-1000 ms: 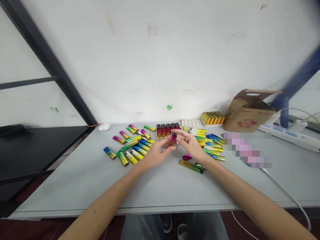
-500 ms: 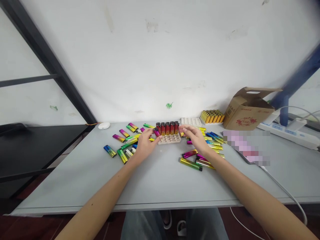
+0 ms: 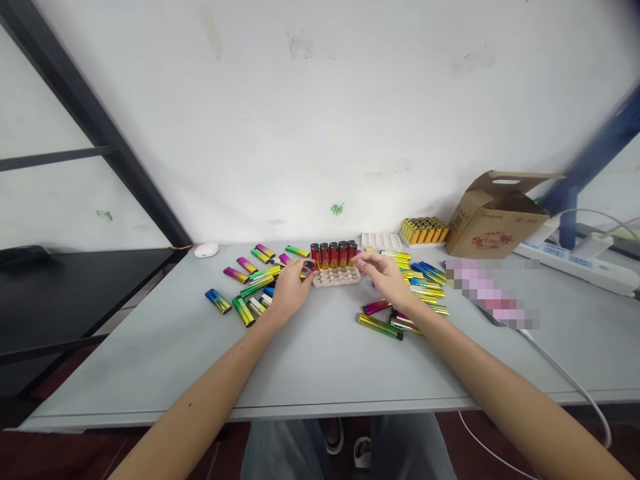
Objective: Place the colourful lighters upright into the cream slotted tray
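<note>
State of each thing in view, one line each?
Left hand: closed on a black-topped lighter
Off-white perforated front tray: partly filled
Glossy red-gold lighters: upright in it
Right hand: fingers bent, beside these lighters
Loose multicoloured lighters: lying flat
Yellow-orange lighters: upright, packed together
Brown rectangular cardboard box: flap open
White plastic power strip: plugs inserted

Between the left hand (image 3: 290, 290) and the right hand (image 3: 389, 277) a tray (image 3: 336, 281) sits on the bench (image 3: 300, 373), upright lighters (image 3: 334, 257) standing in its rear part. The left hand holds a single lighter (image 3: 309, 265) by the tray's left end. Loose lighters (image 3: 218, 301) lie left of and behind the left hand; a second spread of lighters (image 3: 380, 327) lies right of and before the right hand. Behind the right hand is another tray (image 3: 381, 241), then, farther right, a loaded tray (image 3: 437, 245), a carton (image 3: 493, 233) and a power strip (image 3: 580, 269).
</note>
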Available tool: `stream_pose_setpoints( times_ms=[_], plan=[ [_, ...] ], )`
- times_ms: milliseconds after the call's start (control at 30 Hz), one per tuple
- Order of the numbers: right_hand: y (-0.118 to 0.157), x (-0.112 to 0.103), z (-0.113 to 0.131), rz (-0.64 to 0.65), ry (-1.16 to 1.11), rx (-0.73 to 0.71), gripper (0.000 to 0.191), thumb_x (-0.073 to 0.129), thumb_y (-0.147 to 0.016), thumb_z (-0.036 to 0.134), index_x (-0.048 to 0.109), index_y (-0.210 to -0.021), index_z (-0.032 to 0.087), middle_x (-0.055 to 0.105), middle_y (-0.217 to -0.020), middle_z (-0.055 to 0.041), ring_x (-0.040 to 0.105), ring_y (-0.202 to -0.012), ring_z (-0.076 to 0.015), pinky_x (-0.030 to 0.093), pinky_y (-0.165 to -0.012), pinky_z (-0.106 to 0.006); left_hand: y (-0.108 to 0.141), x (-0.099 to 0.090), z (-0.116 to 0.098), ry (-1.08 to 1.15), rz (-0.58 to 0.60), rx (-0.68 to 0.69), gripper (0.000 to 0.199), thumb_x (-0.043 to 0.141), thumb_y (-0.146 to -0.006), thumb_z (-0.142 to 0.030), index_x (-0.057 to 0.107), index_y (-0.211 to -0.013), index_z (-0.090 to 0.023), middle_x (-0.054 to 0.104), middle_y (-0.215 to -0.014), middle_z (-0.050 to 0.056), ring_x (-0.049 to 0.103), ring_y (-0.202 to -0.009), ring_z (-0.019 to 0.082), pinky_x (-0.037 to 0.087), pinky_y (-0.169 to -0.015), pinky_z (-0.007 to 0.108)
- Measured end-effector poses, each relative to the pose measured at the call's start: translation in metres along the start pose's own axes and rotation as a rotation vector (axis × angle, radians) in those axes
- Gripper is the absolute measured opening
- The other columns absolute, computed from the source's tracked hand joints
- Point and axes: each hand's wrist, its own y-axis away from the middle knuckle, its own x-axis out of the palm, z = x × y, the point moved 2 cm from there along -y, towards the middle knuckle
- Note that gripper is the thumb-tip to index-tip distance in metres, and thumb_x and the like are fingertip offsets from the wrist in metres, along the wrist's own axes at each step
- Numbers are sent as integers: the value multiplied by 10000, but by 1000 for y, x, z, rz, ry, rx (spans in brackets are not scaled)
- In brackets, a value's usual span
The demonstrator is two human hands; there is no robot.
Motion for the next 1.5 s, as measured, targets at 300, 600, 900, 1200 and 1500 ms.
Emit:
stream_pose_setpoints(
  times_ms=[300,600,900,1200,1500],
  plan=[
    [0,-3,-1,-8,13,1,279,563,-845,432,680,-908,187,670,-901,-40,570,-798,-169,438,-730,-303,0,-1,-3,38,20,-106,321,551,-893,-286,461,-1195,-227,679,-868,18,631,-765,207,441,-682,310],
    [0,-3,1,-5,5,1,263,564,-846,419,682,-902,191,673,-891,-41,587,-817,-175,450,-744,-307,0,-2,-3,-49,17,-25,309,470,-936,-309,492,-1238,-250,670,-929,37,632,-835,219,455,-728,328],
    [2,-4,5,-18,41,4,285,563,-844,440,685,-907,190,668,-890,-44,577,-780,-169,438,-668,-295,-2,-4,-3,-115,-33,54,385,433,-950,-274,452,-1332,-231,654,-1044,65,622,-919,219,475,-788,336],
    [-2,-11,3,-42,64,-34,286,560,-848,445,683,-918,197,682,-926,-54,599,-826,-189,465,-725,-323,-2,-10,-15,-351,-78,237,336,414,-945,-240,588,-1232,-216,538,-1248,133,528,-1104,270,437,-948,422],
    [-6,-47,7,200,488,-203,182,638,-759,291,725,-904,222,709,-937,-55,617,-825,-226,479,-757,-362,2,-12,-16,-332,-25,283,501,473,-915,-269,423,-1411,-213,372,-1448,174,355,-1341,330,338,-1071,522]
  ],
)
